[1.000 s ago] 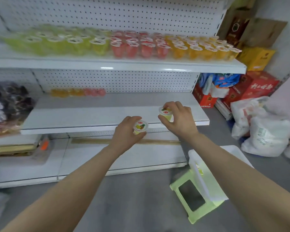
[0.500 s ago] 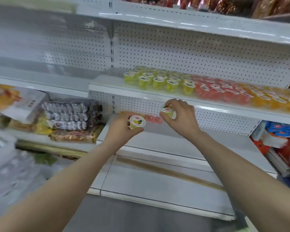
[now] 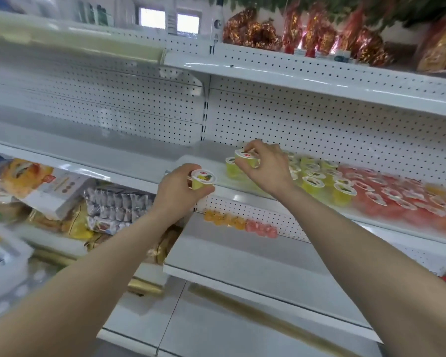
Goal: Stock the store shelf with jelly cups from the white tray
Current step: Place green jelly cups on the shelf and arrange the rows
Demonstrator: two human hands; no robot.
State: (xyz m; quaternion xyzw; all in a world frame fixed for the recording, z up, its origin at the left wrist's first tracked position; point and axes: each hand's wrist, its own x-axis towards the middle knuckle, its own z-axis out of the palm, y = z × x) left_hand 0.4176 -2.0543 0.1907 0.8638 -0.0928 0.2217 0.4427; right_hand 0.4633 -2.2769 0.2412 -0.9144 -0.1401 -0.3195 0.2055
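Observation:
My left hand [image 3: 177, 194] grips a yellow jelly cup [image 3: 202, 180] with a white lid, held just in front of the left end of the white shelf [image 3: 245, 193]. My right hand [image 3: 267, 168] holds a second yellow jelly cup [image 3: 246, 158] over the shelf's left end, beside another yellow cup [image 3: 232, 167] standing there. Rows of yellow cups [image 3: 317, 180], then red cups [image 3: 386, 193], fill the shelf to the right. The white tray is out of view.
A lower shelf [image 3: 242, 256] carries a few orange and pink jellies [image 3: 238, 222] at its back. Bagged snacks [image 3: 113, 204] and boxes [image 3: 47, 186] fill the left bay. Red and gold foil packs [image 3: 294, 34] sit on the top shelf.
Both hands have risen from the lower shelf level up to the jelly shelf, each still holding its cup. The view has swung up and left, away from the green stool and tray.

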